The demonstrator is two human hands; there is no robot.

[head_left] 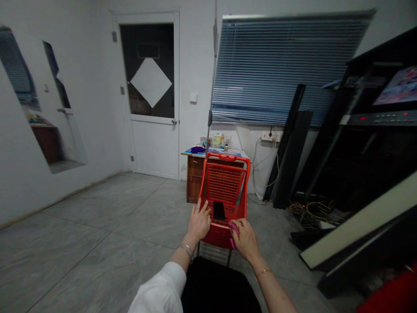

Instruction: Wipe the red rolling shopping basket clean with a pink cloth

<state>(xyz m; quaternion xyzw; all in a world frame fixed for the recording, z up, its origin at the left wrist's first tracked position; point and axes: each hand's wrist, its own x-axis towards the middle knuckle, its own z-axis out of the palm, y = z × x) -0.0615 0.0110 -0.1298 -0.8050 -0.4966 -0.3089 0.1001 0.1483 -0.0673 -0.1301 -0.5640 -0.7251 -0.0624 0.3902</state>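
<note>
A small red shopping trolley [224,182] stands on the tiled floor right before me, its mesh basket facing away. A dark flat object [219,210] lies in its near tray. My left hand [198,222] rests on the trolley's near left edge with its fingers spread flat. On the near right edge my right hand [245,238] is curled around a pink cloth [233,230], pressing it against the red plastic.
A low wooden desk [195,174] with small items stands behind the trolley, below a blue window blind [276,69]. A white door [153,100] is at the back left. Black panels [289,143], tangled cables [309,211] and a dark machine [374,143] crowd the right side.
</note>
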